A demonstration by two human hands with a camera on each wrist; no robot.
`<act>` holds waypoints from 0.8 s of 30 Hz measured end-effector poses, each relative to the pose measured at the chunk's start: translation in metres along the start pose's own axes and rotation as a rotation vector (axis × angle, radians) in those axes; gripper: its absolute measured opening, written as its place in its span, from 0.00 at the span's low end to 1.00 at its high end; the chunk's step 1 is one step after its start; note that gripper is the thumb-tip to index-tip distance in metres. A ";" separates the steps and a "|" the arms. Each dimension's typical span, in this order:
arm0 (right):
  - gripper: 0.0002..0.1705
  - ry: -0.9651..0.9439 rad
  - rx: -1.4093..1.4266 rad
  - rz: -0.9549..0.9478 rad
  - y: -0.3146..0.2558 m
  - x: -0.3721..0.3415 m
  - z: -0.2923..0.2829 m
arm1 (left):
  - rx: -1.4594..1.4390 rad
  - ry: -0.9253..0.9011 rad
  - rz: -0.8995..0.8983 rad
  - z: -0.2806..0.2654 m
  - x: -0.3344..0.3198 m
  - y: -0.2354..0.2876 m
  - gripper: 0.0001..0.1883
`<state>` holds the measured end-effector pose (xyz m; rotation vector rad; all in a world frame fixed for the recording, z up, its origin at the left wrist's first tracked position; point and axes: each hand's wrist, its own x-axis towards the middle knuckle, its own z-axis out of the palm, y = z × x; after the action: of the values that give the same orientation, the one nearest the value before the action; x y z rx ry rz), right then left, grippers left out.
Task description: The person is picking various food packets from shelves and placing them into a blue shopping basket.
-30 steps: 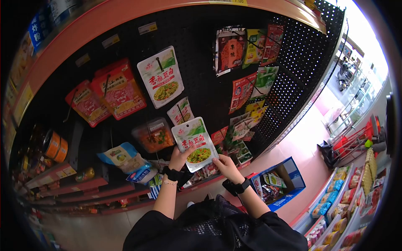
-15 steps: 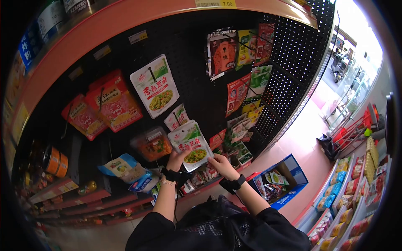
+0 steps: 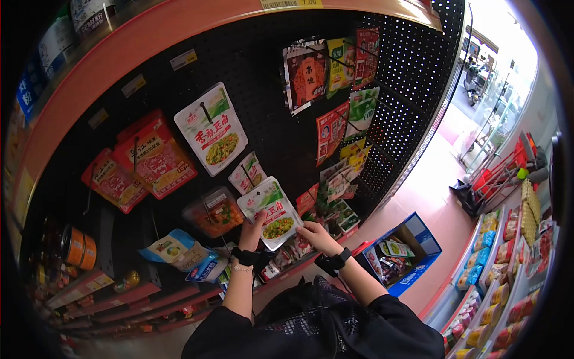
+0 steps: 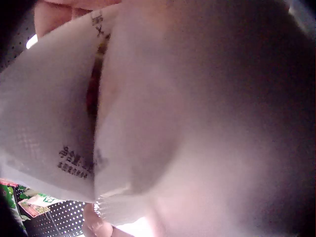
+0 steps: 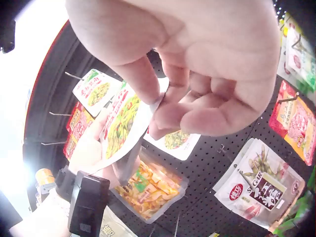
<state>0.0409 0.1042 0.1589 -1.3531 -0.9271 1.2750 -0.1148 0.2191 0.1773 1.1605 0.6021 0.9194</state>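
Holding one white packet (image 3: 278,206): left hand (image 3: 252,232) gripping its left side, right hand (image 3: 320,237) pinching its right edge; next, we judge, wants steadiness.

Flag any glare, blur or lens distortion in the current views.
Head: fisheye distortion bows the reddish shelf edge, frame corners go black, and the doorway at upper right is overexposed. Left wrist: the held pouch sits very close, soft and grainy, with the frame darkening toward the right. Right wrist: white glare washes out the left side; the right hand is brightly lit.
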 end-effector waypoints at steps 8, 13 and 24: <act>0.12 0.064 0.090 -0.014 0.021 0.005 -0.006 | 0.082 -0.016 0.050 -0.001 0.012 0.007 0.21; 0.10 0.083 0.112 -0.031 0.031 -0.018 -0.029 | 0.062 -0.037 0.008 -0.011 0.021 0.002 0.21; 0.07 0.637 0.148 -0.011 0.089 -0.120 -0.120 | -0.102 0.222 -0.245 -0.011 0.063 -0.005 0.29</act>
<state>0.1325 -0.0483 0.0873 -1.4983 -0.3871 0.7984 -0.0896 0.2773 0.1722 0.8768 0.8473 0.8629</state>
